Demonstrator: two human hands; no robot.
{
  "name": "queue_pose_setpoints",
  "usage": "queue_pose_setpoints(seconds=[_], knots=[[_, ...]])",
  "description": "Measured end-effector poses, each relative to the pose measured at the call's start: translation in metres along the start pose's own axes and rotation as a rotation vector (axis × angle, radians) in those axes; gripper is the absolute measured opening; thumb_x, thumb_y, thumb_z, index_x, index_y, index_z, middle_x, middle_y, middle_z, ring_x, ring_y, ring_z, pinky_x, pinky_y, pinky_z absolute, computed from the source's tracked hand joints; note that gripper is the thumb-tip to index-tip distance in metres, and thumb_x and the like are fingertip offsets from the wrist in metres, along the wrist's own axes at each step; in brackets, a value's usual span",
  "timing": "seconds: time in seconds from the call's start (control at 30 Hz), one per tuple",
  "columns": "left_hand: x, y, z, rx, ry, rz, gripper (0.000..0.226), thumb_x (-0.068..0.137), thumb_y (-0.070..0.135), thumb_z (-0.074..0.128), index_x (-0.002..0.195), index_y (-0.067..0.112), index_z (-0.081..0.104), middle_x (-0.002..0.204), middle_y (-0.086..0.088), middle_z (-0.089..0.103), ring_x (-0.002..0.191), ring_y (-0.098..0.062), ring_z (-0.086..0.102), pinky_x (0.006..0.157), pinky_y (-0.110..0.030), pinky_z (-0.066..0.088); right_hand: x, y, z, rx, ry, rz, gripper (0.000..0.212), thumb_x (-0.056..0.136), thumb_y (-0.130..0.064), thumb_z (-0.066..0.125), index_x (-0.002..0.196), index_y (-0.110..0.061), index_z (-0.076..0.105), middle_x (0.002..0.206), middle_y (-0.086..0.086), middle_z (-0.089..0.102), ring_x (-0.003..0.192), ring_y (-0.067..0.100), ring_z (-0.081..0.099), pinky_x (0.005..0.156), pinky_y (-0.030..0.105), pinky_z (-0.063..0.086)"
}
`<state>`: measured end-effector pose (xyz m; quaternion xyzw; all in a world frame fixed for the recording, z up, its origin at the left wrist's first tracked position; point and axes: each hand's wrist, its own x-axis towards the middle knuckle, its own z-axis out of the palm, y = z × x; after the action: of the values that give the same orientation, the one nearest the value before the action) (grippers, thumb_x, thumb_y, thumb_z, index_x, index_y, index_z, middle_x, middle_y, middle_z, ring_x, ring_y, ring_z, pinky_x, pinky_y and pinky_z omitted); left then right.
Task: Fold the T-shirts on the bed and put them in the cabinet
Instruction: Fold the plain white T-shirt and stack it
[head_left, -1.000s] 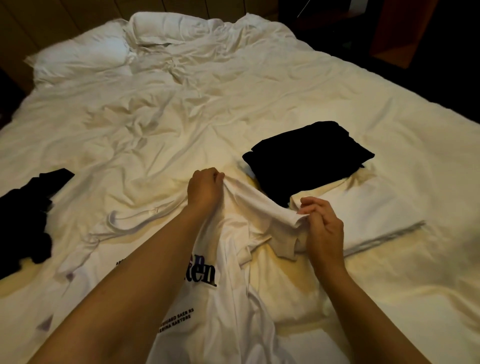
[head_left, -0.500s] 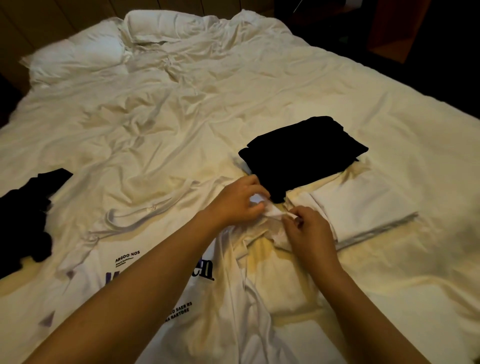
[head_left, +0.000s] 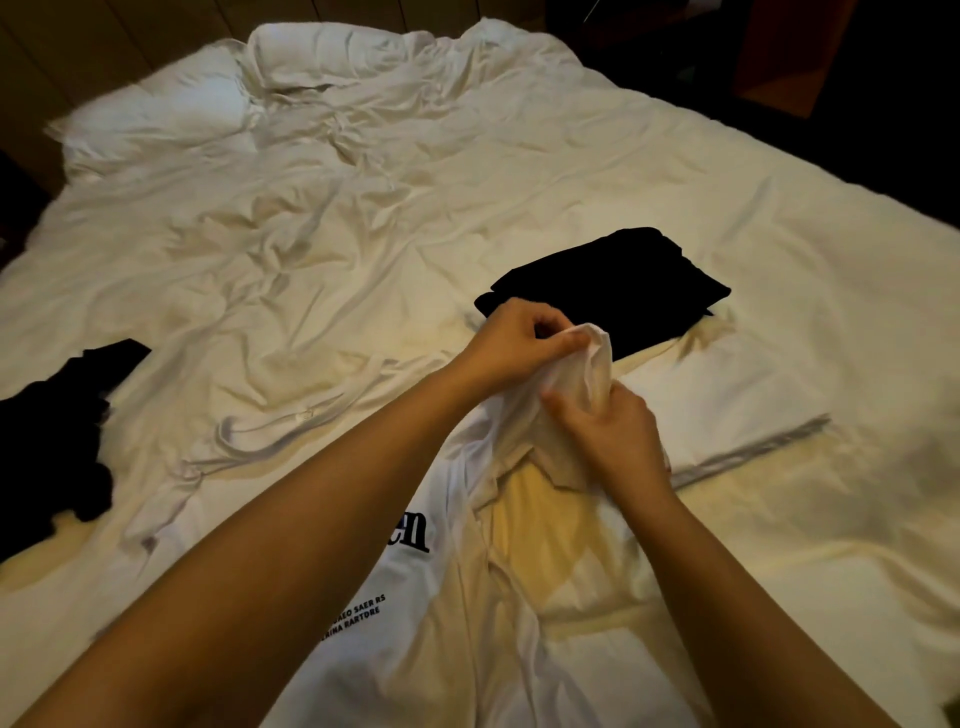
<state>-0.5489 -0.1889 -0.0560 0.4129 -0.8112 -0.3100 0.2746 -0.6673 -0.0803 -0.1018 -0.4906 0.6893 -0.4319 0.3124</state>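
White printed T-shirt (head_left: 415, 613) bunched, lifted; left hand (head_left: 511, 340), right hand (head_left: 610, 434) grip closed on fabric.

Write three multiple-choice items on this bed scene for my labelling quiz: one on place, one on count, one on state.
1. The folded black T-shirt lies
A. beyond the folded white T-shirt
B. on a pillow
C. on the floor

2. Hands gripping the printed white T-shirt:
A. none
B. one
C. two

3. The black garment at the left edge is
A. folded
B. crumpled
C. hung

Answers: 1 A, it lies just past the white one. 2 C, left hand and right hand both pinch its cloth. 3 B, it lies bunched.
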Motion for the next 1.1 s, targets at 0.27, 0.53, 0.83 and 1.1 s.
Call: queue_pose_setpoints(seconds=[0.27, 0.53, 0.83, 1.1], knots=[[0.02, 0.009, -0.014, 0.142, 0.084, -0.168, 0.019, 0.091, 0.033, 0.071, 0.084, 0.017, 0.08, 0.069, 0.02, 0.063, 0.064, 0.005, 0.056, 0.063, -0.016, 0.04, -0.009, 0.013, -0.01, -0.047, 0.141, 0.004, 0.015, 0.093, -0.024, 0.061, 0.086, -0.01, 0.061, 0.074, 0.006, 0.06, 0.069, 0.025, 0.055, 0.056, 0.03, 0.034], [0.012, 0.023, -0.017, -0.183, 0.043, -0.343, 0.023, 0.097, 0.027, 0.063, 0.083, 0.009, 0.07, 0.065, -0.004, 0.068, 0.056, -0.012, 0.064, 0.046, -0.021, 0.043, -0.004, -0.006, -0.036, -0.038, 0.22, -0.05, 0.04, 0.095, -0.041, 0.059, 0.076, -0.006, 0.066, 0.065, 0.006, 0.062, 0.062, 0.02, 0.058, 0.053, 0.028, 0.039], [-0.048, -0.006, -0.052, -0.683, 0.291, -0.58, 0.024, 0.101, 0.015, 0.049, 0.107, 0.002, 0.069, 0.087, -0.009, 0.068, 0.071, -0.018, 0.067, 0.059, -0.025, 0.054, -0.036, -0.062, 0.028, -0.255, 0.068, -0.449, 0.026, 0.094, -0.033, 0.062, 0.087, -0.008, 0.063, 0.083, 0.01, 0.06, 0.076, 0.027, 0.057, 0.067, 0.037, 0.047], [-0.171, -0.077, -0.057, -1.222, 0.569, -0.984, 0.064, 0.094, 0.063, 0.049, 0.112, 0.003, 0.06, 0.098, -0.016, 0.073, 0.085, -0.028, 0.071, 0.082, -0.043, 0.055, -0.062, -0.061, 0.094, -0.485, -0.502, -0.487, 0.047, 0.094, -0.06, 0.05, 0.117, -0.021, 0.064, 0.117, -0.001, 0.061, 0.111, 0.018, 0.051, 0.094, 0.037, 0.042]])
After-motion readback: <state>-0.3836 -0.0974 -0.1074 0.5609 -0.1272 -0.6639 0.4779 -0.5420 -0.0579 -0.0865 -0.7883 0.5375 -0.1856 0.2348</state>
